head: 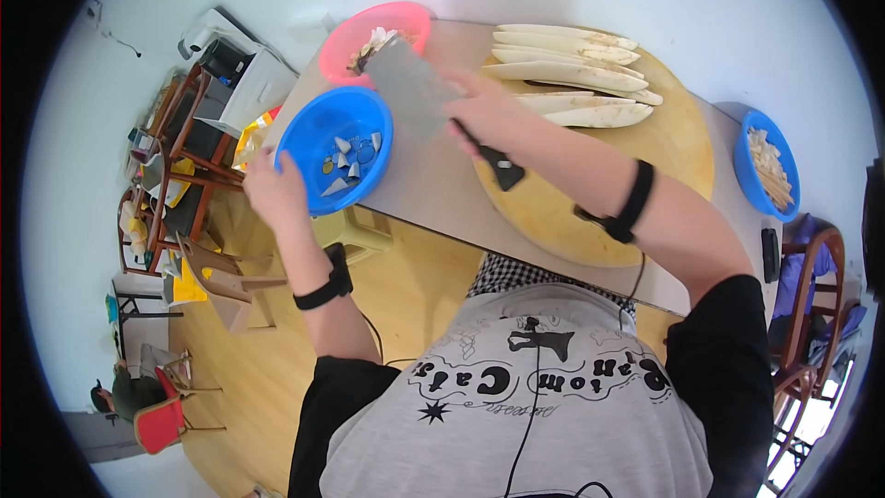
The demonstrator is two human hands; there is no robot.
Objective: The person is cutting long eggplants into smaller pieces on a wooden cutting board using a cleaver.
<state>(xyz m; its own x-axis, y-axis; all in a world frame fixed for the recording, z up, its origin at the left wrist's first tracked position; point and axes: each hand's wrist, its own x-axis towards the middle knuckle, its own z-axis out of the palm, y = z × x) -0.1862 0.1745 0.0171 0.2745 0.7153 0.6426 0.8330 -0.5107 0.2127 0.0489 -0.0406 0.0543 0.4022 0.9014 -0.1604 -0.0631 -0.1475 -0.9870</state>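
My right hand [477, 107] holds a cleaver [413, 86] with a black handle, its broad blade reaching left towards a pink basin [337, 41] of peelings or scraps. At the left rim of a blue basin [297, 124] is my left hand [275, 183]; whether its fingers grip the rim is not clear. Several pale cut pieces [342, 145] lie in that basin. Long, pale, peeled vegetable strips [581, 72] rest side by side on the far part of a round yellow cutting board [664, 145], beyond my right forearm.
At the table's right end stands a smaller blue basin [741, 173] with white pieces [764, 149] and thin sticks. A black object [770, 254] lies near it. Below the left basin is a plastic stool [356, 232]. Chairs [225, 283] and a seated person [135, 387] are farther left.
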